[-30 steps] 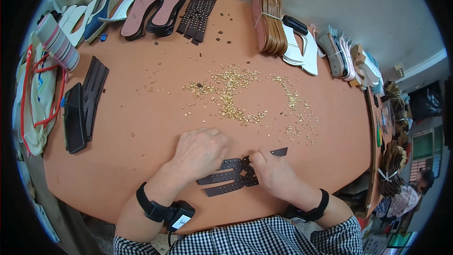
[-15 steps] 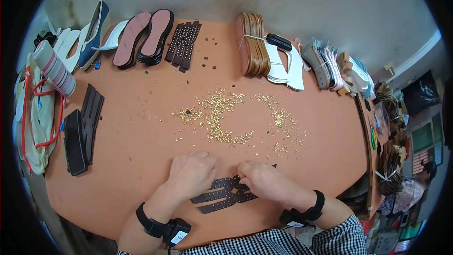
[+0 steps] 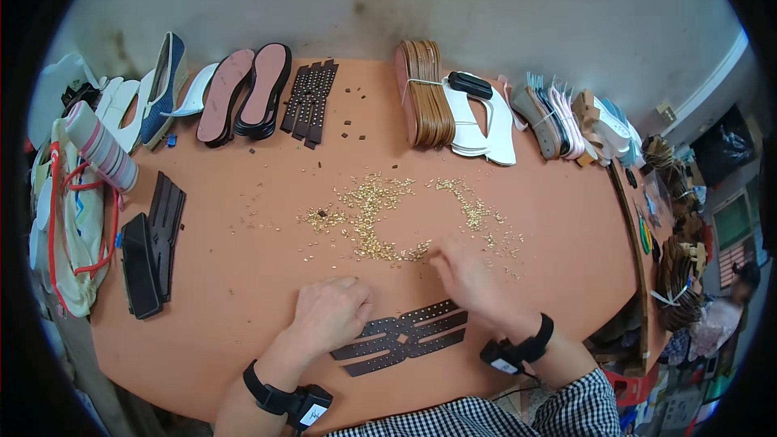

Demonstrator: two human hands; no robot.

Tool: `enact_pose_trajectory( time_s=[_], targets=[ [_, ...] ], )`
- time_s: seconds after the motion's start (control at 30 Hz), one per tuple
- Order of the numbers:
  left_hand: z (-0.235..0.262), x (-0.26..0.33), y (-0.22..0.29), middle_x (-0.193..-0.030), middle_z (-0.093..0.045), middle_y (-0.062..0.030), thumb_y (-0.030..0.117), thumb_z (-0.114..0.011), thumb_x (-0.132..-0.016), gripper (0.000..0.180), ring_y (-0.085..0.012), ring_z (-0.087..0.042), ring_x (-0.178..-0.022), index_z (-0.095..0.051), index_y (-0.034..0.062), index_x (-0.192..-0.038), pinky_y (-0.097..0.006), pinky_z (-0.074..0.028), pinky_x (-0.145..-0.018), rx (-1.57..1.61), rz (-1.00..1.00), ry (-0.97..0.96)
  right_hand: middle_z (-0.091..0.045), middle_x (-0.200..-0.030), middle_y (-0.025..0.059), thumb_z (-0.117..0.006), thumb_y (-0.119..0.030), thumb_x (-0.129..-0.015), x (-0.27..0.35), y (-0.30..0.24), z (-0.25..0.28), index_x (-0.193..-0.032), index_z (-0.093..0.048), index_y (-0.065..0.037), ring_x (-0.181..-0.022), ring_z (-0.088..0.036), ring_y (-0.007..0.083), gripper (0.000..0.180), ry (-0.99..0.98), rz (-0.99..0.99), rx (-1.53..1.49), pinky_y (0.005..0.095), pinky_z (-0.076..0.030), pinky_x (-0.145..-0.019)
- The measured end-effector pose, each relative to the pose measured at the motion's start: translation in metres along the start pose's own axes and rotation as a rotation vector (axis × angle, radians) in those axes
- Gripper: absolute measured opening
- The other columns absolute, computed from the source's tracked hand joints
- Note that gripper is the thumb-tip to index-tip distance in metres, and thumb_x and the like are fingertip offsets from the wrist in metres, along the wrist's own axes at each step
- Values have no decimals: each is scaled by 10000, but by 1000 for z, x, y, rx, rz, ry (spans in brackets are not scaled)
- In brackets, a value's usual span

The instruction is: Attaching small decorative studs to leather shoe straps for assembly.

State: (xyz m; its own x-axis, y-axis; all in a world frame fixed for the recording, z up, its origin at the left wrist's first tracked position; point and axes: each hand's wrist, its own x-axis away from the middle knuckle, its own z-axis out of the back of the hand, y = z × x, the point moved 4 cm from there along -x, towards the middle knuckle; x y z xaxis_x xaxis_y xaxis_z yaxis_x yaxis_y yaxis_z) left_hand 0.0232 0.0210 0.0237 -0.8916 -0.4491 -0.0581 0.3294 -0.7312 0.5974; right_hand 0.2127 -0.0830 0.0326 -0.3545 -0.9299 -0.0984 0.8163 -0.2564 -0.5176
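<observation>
A dark brown slotted shoe upper (image 3: 402,340), dotted with small metal studs, lies flat on the table in front of me. My left hand (image 3: 330,309) rests at its upper left edge with the fingers curled; whatever they hold is hidden. My right hand (image 3: 465,277) is beyond the upper, its fingertips pinched together at the near edge of a scatter of tiny gold studs (image 3: 371,226). Anything between those fingertips is too small to make out.
Along the back of the table (image 3: 267,340) are pink-topped soles (image 3: 263,89), a studded dark upper (image 3: 310,101), a bundle of brown soles (image 3: 425,97) and white cut pieces (image 3: 486,133). Left are a black case (image 3: 142,267) and dark straps (image 3: 167,226). A person (image 3: 716,324) is far right.
My right hand has left the upper and moved away from me to the gold studs, uncovering the upper's right side. The left hand stays by the upper. The whole view has shifted slightly.
</observation>
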Motion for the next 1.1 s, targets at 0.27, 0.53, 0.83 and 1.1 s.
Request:
enact_pose_trajectory(
  time_s=[0.27,0.53,0.83,1.1],
  targets=[
    [4,1,1,-738,-607,-72,162,-602,-787,85,-286,-632,-733,-612,86,-749,-413,-499,-614,-12,21,-15,-613,-929,163,-525,-90,-880,-31,5,0,-950,-593,-24,-894,-602,362,118,-128,53,84,437,-492,-769],
    [3,2,0,-722,-609,-67,151,-606,-781,77,-282,-632,-718,-617,90,-737,-412,-497,-596,11,11,25,-596,-979,156,-522,-72,-873,-31,21,7,-962,-599,-31,-878,-604,362,125,-172,-143,385,433,-495,-768],
    [18,14,20,-888,-634,-131,247,-727,-730,311,-320,-641,-824,-599,29,-910,-412,-518,-705,-195,53,-135,-586,-982,140,-558,-82,-869,-23,5,3,-955,-611,-30,-912,-591,348,113,-69,-13,26,417,-486,-797],
    [15,15,15,-841,-643,-122,235,-714,-752,262,-319,-643,-798,-597,40,-881,-417,-505,-681,-185,88,-281,-570,-961,143,-530,-93,-866,-26,2,-4,-986,-583,-52,-903,-601,343,137,-116,49,172,450,-504,-754]
  ],
)
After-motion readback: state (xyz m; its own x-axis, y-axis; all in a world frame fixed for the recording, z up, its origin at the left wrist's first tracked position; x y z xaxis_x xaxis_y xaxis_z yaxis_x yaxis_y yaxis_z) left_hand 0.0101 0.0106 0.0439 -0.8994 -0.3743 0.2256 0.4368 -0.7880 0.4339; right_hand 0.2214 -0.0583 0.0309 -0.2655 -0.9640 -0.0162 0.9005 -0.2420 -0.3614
